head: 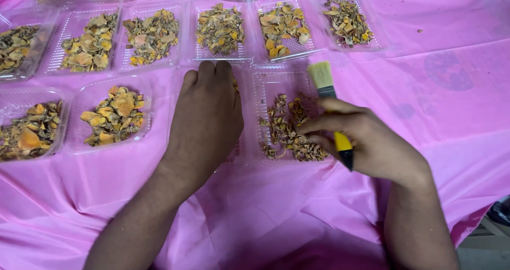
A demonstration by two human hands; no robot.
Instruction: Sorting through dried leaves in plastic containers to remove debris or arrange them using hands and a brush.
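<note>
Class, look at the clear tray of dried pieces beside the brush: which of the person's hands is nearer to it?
Right. The right hand, holding the brush, reaches over the tray; the left hand rests on the neighbouring tray.

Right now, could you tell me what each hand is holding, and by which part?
The right hand pinches a paintbrush by its yellow handle. The left hand holds nothing, resting on a clear tray.

Our two bare forearms, our left hand (204, 118) and right hand (372, 142): sleeveless, ringless, no gloves, no watch.
</note>
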